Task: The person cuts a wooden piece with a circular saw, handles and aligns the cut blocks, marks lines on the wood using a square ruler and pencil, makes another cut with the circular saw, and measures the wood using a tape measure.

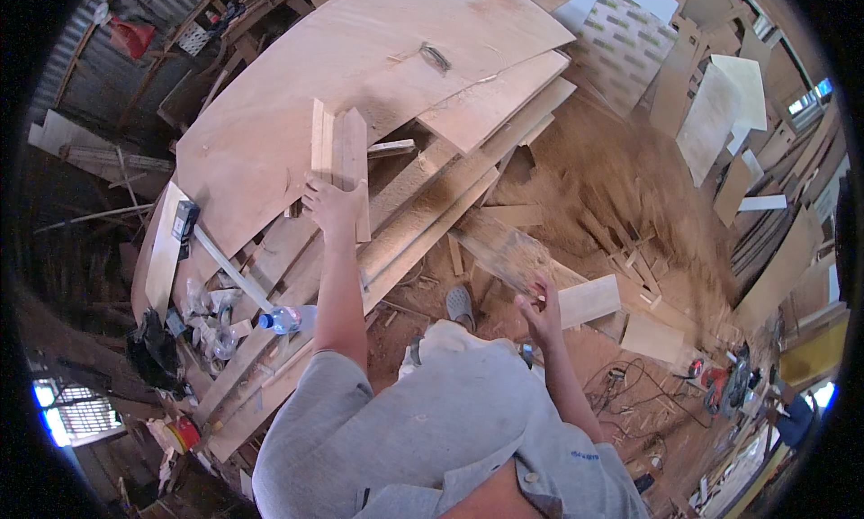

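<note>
My left hand point(331, 198) grips the lower part of narrow wooden boards point(346, 141) lying lengthwise at the edge of a large plywood sheet point(261, 96). Beneath are stacked, sawdust-covered planks point(427, 218). My right hand point(540, 312) is raised at right of centre with fingers apart and bent, holding nothing, beside a pale offcut point(589, 300) and a weathered plank point(506, 254). A plastic bottle point(288, 319) with a blue cap lies left of my left forearm.
Power tools and cables point(720, 384) lie at lower right on the sawdust-strewn floor point(648, 420). Sheet offcuts point(724, 105) lean at upper right. Plastic bags point(220, 335) and scrap sit at left. A grey clog point(459, 303) shows below the planks.
</note>
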Demonstrator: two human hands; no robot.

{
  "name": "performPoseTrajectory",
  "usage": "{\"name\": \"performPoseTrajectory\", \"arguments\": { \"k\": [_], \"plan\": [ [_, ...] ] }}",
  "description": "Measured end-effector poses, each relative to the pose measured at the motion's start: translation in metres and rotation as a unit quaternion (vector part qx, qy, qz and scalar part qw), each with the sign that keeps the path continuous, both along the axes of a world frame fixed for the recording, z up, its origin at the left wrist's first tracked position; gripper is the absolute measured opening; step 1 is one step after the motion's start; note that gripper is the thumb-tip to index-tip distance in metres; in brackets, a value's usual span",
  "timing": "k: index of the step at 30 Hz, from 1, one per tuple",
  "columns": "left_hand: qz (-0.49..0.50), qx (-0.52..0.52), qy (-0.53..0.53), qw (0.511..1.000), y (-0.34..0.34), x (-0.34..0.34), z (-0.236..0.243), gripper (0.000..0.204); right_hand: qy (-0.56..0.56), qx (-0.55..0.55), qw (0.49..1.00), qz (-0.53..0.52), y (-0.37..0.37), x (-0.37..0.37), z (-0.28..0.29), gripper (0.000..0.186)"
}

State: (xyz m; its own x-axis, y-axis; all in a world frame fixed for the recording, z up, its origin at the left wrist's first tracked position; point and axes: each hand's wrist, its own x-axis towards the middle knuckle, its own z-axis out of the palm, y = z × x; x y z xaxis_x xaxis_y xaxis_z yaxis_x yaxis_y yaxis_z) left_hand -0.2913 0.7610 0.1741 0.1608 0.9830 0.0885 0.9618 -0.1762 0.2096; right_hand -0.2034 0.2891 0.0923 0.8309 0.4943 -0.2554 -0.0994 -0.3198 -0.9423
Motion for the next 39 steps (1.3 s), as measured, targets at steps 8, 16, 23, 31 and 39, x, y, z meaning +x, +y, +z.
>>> {"name": "performPoseTrajectory", "arguments": {
  "k": [8, 16, 23, 31, 39],
  "plan": [
    [-0.162, 0.129, -0.111, 0.972, -0.051, 0.034, 0.01, 0.119, -0.025, -0.043, 0.996, -0.077, -0.046, 0.003, 0.0, 0.077],
    [-0.515, -0.087, -0.312, 0.794, -0.233, 0.099, -0.047, 0.06, -0.034, -0.077, 0.983, -0.165, -0.095, 0.011, 0.028, 0.07],
    [-0.684, -0.266, -0.065, 0.676, -0.43, 0.096, -0.12, 0.07, -0.045, -0.061, 0.96, -0.271, -0.21, 0.008, 0.013, 0.058],
    [-0.687, -0.178, 0.104, 0.697, -0.536, 0.118, -0.139, 0.087, -0.046, -0.034, 0.953, -0.299, -0.371, 0.031, -0.009, 0.049],
    [-0.683, -0.204, 0.065, 0.698, -0.642, 0.164, -0.127, 0.085, -0.011, -0.032, 0.929, -0.369, -0.51, 0.04, -0.022, 0.041]
  ]
}}
